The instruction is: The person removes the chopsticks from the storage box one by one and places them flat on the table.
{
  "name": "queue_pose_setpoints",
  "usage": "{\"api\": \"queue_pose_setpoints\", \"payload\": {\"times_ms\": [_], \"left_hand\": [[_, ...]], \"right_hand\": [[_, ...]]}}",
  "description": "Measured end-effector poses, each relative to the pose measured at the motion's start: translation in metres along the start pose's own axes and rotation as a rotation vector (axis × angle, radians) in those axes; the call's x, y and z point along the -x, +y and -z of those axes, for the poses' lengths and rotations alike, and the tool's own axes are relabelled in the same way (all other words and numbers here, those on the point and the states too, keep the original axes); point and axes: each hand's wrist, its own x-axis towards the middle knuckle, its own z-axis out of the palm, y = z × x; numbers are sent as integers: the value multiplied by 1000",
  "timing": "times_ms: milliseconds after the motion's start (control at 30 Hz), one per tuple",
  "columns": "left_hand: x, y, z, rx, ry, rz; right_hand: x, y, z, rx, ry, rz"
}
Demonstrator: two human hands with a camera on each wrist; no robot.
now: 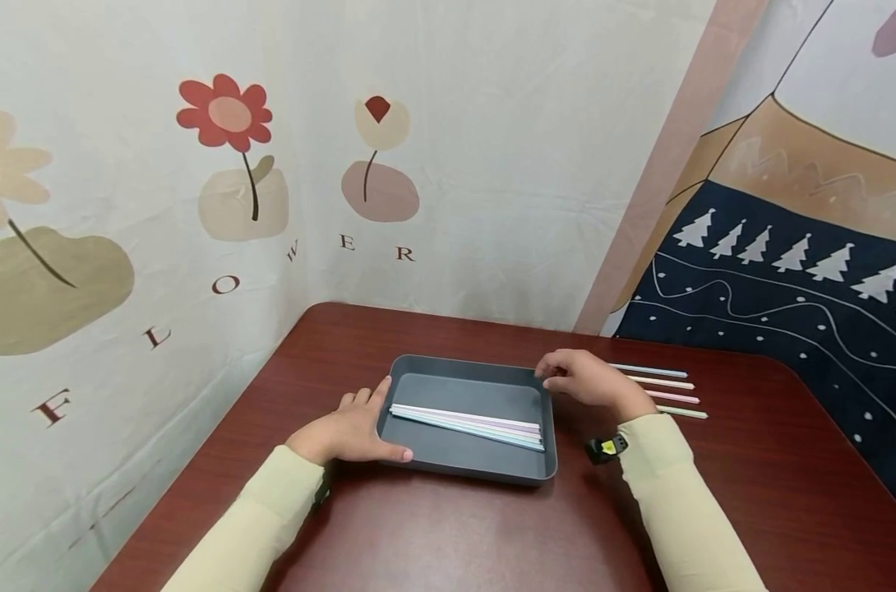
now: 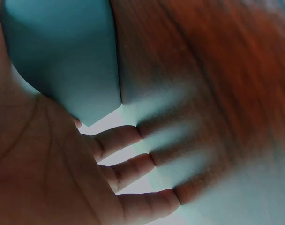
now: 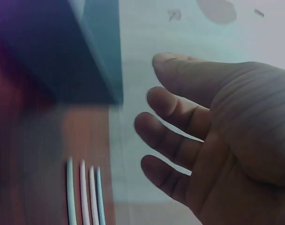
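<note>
Seen forward and down from my head, the gray tray (image 1: 463, 393) partly fills both close-up, palm-side wrist views.

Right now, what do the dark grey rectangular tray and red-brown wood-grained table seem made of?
The grey tray looks like matte plastic or coated metal: smooth, thin walls. The red-brown table seems varnished wood or laminate: streaky grain, soft sheen.
</note>
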Motion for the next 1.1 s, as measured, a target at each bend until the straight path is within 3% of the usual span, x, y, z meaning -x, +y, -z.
{"api": "queue_pose_setpoints", "payload": {"times_ms": [200,467,767,1100], "left_hand": [[-1,0,-1,0,4,2],[0,-1,-1,-3,9,5],[0,1,-3,2,14,-1],[-2,0,-1,7,12,3]], "right_hand": [[-17,-22,-15,-32,-58,50],[-44,-44,-39,-81,-148,53],[-62,-52,-70,-189,-230,33],[-69,-54,-84,-192,-257,2]]}}
